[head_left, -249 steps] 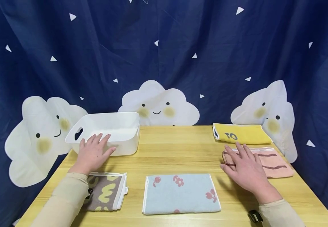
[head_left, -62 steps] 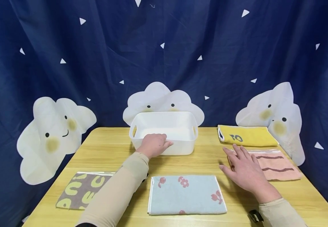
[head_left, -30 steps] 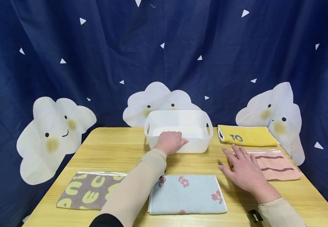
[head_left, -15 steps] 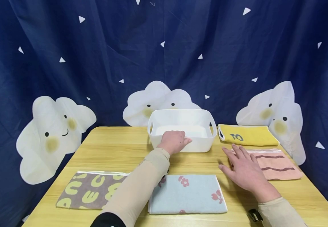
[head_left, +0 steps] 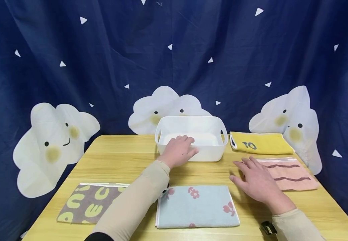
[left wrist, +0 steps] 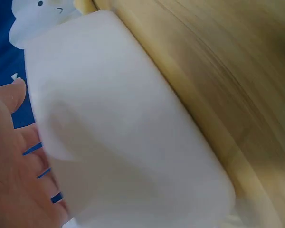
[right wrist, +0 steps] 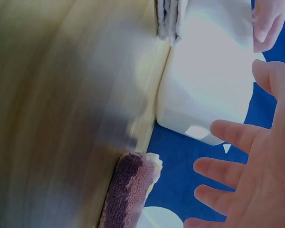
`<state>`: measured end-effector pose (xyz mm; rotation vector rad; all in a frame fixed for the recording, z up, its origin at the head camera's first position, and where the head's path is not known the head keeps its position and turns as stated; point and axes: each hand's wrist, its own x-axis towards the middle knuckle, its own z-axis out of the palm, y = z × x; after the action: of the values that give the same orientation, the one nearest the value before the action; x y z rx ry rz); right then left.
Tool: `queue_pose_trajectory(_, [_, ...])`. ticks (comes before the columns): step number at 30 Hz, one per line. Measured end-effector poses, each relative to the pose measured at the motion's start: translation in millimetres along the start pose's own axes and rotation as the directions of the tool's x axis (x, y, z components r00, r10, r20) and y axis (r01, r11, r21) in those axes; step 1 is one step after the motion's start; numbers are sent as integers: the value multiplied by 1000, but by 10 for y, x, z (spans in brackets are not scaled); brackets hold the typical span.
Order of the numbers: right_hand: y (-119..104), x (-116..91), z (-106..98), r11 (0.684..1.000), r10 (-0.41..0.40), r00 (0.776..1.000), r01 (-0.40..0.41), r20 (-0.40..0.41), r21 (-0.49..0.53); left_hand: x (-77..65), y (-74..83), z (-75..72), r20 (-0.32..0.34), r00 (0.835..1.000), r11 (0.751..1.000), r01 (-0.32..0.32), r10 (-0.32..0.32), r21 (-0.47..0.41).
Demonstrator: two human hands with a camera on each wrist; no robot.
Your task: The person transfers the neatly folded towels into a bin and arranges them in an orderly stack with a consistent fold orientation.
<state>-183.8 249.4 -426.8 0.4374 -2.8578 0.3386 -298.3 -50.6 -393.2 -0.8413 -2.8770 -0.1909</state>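
A white plastic basket [head_left: 208,154] with handle holes stands at the back centre of the table. My left hand [head_left: 178,152] is at its front rim, thumb apart and fingers loosely extended over the edge; in the left wrist view the fingertips are partly hidden behind the basket wall [left wrist: 118,114]. Whether they touch the rim I cannot tell. My right hand [head_left: 258,180] hovers over the table with spread fingers, just left of a folded pink towel [head_left: 295,174] with brown wavy stripes. In the right wrist view nothing lies between the thumb and fingers of the right hand [right wrist: 256,175].
A folded yellow towel [head_left: 264,144] lies at the back right, close to the basket. Front centre is a folded light blue towel [head_left: 198,207] with pink flowers. A brown towel with yellow letters [head_left: 85,204] lies front left, partly under the left forearm. A blue curtain [head_left: 174,43] hangs behind.
The basket has slid from the back left to the centre, pulled along by my left hand. Over the last half second that hand's grip has loosened and its fingers have straightened. The right hand barely shifts.
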Motion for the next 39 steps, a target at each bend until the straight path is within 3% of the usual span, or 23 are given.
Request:
queue_pose_trajectory(5, [-26,1,12,999,-32,999,32,3,12,-283,-109,-160,-84,996,1000,-24,25,10])
queue_pose_trajectory(10, [-47,1,14,999,-45,999,44,16,31,-613,-225,-298,-84,996,999,-27,29,18])
queue_pose_trajectory(16, [-81,2,25,997,-28,992,19,121,75,-957,-350,-278,62,997,999,38,-38,-10])
queue_pose_trajectory(21, [-121,5,37,987,2,964,-44,265,153,-1158,-416,-206,184,978,995,99,-100,15])
queue_pose_trajectory(25, [-141,-15,48,984,5,936,-67,351,164,-1304,-413,-184,245,961,991,131,-130,12])
queue_pose_trajectory(31, [-141,-72,83,985,-40,933,-22,357,169,-1460,-343,-126,291,949,992,127,-119,-9])
queue_pose_trajectory(39, [-187,-97,102,984,-60,922,-10,383,180,-1508,-231,-15,371,917,987,158,-146,-1])
